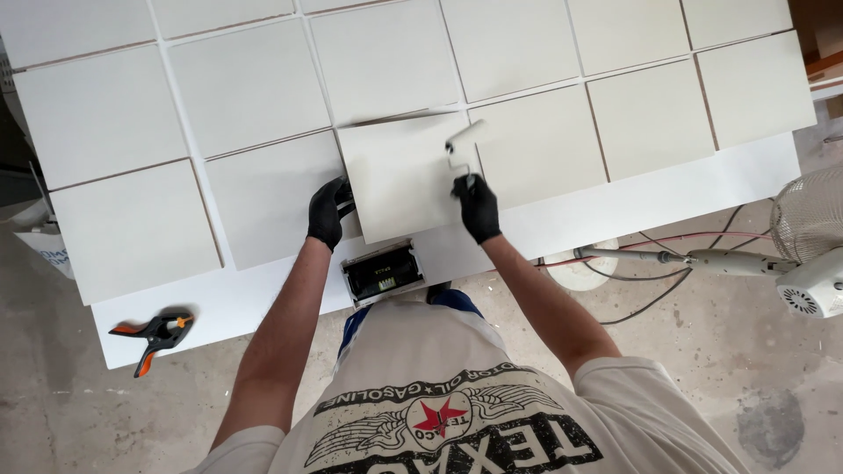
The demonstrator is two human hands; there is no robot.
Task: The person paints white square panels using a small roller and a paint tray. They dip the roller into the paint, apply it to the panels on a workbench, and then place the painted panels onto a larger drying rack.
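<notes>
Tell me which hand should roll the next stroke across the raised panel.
Right. The right hand already grips the paint roller resting on the raised panel; the left hand is busy steadying the panel's left edge.

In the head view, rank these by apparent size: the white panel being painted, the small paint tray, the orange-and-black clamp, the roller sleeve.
1. White panel
2. Paint tray
3. Clamp, close to the tray, so unsure
4. Roller sleeve

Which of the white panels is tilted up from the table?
The centre panel, gripped by the left hand; the roller touches it. The others lie flat.
</notes>
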